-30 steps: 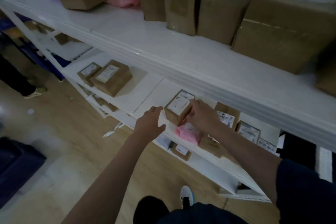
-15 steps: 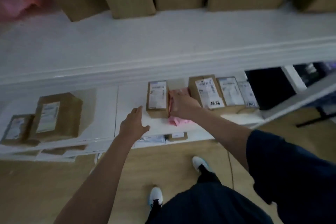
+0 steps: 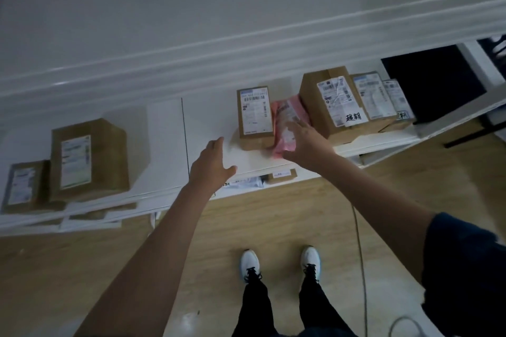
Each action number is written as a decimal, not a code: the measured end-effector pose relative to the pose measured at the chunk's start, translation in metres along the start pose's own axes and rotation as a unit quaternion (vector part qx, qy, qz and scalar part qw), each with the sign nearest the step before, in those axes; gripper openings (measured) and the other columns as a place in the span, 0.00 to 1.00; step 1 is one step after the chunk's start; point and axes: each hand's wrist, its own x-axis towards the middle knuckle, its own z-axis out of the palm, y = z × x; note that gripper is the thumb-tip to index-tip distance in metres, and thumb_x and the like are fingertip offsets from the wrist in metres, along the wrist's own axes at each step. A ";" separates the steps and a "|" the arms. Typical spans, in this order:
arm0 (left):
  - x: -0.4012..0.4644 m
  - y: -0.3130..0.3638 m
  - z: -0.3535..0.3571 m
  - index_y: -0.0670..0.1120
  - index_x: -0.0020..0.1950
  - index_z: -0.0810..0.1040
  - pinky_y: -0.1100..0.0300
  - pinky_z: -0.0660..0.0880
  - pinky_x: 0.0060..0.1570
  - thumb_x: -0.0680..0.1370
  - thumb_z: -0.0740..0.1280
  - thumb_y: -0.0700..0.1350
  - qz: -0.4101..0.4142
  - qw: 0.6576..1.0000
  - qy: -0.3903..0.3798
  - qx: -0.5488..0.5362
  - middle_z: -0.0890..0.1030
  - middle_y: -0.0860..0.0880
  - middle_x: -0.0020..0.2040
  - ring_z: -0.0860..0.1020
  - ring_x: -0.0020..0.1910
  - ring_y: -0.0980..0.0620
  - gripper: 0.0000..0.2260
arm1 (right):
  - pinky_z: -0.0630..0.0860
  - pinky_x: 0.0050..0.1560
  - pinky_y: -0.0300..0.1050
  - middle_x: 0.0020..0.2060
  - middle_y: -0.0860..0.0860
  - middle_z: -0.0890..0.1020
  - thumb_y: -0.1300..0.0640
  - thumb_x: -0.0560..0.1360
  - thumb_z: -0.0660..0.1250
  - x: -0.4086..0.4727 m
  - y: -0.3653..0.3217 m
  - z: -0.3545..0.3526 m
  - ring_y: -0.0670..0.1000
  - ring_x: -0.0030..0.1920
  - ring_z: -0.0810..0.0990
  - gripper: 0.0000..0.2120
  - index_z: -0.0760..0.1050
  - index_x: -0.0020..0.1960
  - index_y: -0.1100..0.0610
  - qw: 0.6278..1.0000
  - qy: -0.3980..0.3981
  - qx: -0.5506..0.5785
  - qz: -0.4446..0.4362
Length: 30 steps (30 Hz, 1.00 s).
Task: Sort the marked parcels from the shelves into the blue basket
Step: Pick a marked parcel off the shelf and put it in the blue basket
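On the middle white shelf (image 3: 208,128) a small brown parcel (image 3: 254,117) with a barcode label stands beside a pink soft parcel (image 3: 286,122). Right of these sits a bigger brown box (image 3: 328,104) whose label carries black handwritten characters, then two more labelled boxes (image 3: 373,96). My right hand (image 3: 306,145) hovers with spread fingers over the pink parcel's near end and holds nothing. My left hand (image 3: 212,165) is open, its fingers reaching onto the shelf just left of the small parcel. The blue basket is out of view.
Two brown boxes (image 3: 87,159) stand on the shelf's left section. The deep top shelf (image 3: 246,22) overhangs the parcels. More packets (image 3: 279,175) lie on a lower shelf. A dark panel (image 3: 432,82) is at the right. A cable (image 3: 361,254) runs over the wooden floor by my feet.
My right hand has come off the small brown parcel and pink parcel and opened, drawing back a little. The camera has tilted further down; the top-shelf boxes have left the view.
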 end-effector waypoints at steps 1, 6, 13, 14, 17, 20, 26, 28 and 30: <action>0.008 0.000 0.001 0.45 0.81 0.56 0.46 0.74 0.60 0.77 0.72 0.53 0.001 1.000 -0.004 0.002 0.65 0.45 0.77 0.71 0.70 0.43 0.39 | 0.78 0.53 0.48 0.64 0.53 0.74 0.54 0.72 0.73 0.009 -0.001 0.003 0.55 0.60 0.77 0.26 0.69 0.67 0.55 1.000 -0.006 0.014 0.001; 0.051 0.020 0.015 0.43 0.74 0.67 0.63 0.74 0.57 0.72 0.78 0.44 -0.002 0.987 -0.004 -0.158 0.73 0.47 0.68 0.75 0.66 0.45 0.34 | 0.78 0.59 0.55 0.61 0.57 0.79 0.52 0.73 0.73 0.055 -0.006 0.024 0.57 0.59 0.79 0.31 0.66 0.71 0.60 0.998 -0.047 0.034 0.016; 0.073 0.030 0.027 0.45 0.65 0.78 0.80 0.70 0.40 0.71 0.76 0.37 0.046 0.971 0.034 -0.232 0.83 0.47 0.59 0.81 0.55 0.50 0.22 | 0.80 0.56 0.53 0.65 0.56 0.76 0.52 0.72 0.72 0.065 -0.012 0.059 0.56 0.59 0.79 0.48 0.44 0.81 0.57 0.996 -0.026 0.083 0.037; 0.066 0.029 0.023 0.45 0.64 0.78 0.79 0.71 0.42 0.72 0.76 0.38 0.054 0.970 0.045 -0.234 0.83 0.46 0.59 0.81 0.55 0.50 0.22 | 0.79 0.58 0.53 0.67 0.56 0.73 0.52 0.72 0.72 0.057 -0.019 0.057 0.56 0.61 0.77 0.49 0.44 0.81 0.57 0.996 -0.011 0.085 0.033; 0.033 0.022 0.008 0.44 0.67 0.76 0.64 0.78 0.53 0.73 0.77 0.42 0.079 0.968 0.120 -0.204 0.80 0.45 0.60 0.79 0.58 0.49 0.24 | 0.79 0.54 0.54 0.69 0.54 0.69 0.49 0.73 0.72 0.026 -0.037 0.045 0.56 0.61 0.76 0.42 0.53 0.79 0.56 0.998 0.032 0.059 -0.015; -0.015 0.016 -0.018 0.44 0.71 0.73 0.62 0.76 0.51 0.74 0.76 0.42 0.092 0.963 0.189 -0.170 0.77 0.45 0.64 0.78 0.61 0.50 0.27 | 0.82 0.45 0.56 0.67 0.51 0.69 0.49 0.73 0.70 -0.010 -0.058 0.034 0.55 0.55 0.79 0.37 0.59 0.77 0.55 0.989 0.096 0.050 -0.105; -0.075 -0.010 -0.045 0.46 0.72 0.70 0.54 0.80 0.48 0.73 0.76 0.46 0.084 0.971 0.210 -0.075 0.75 0.48 0.67 0.78 0.62 0.47 0.30 | 0.83 0.40 0.55 0.67 0.50 0.70 0.51 0.73 0.70 -0.052 -0.092 0.024 0.54 0.53 0.81 0.37 0.59 0.77 0.55 0.978 0.127 0.034 -0.165; -0.083 -0.019 -0.051 0.46 0.72 0.69 0.52 0.80 0.48 0.74 0.75 0.48 0.077 0.970 0.219 -0.064 0.75 0.49 0.67 0.77 0.62 0.48 0.29 | 0.82 0.38 0.55 0.67 0.50 0.70 0.51 0.74 0.70 -0.053 -0.105 0.024 0.55 0.50 0.81 0.36 0.59 0.77 0.55 0.976 0.128 0.022 -0.177; -0.089 -0.028 -0.055 0.45 0.72 0.69 0.52 0.81 0.48 0.75 0.74 0.47 0.072 0.969 0.226 -0.070 0.74 0.49 0.67 0.77 0.62 0.48 0.28 | 0.82 0.37 0.52 0.66 0.50 0.72 0.51 0.75 0.69 -0.053 -0.117 0.027 0.55 0.48 0.82 0.35 0.59 0.77 0.56 0.974 0.130 0.004 -0.186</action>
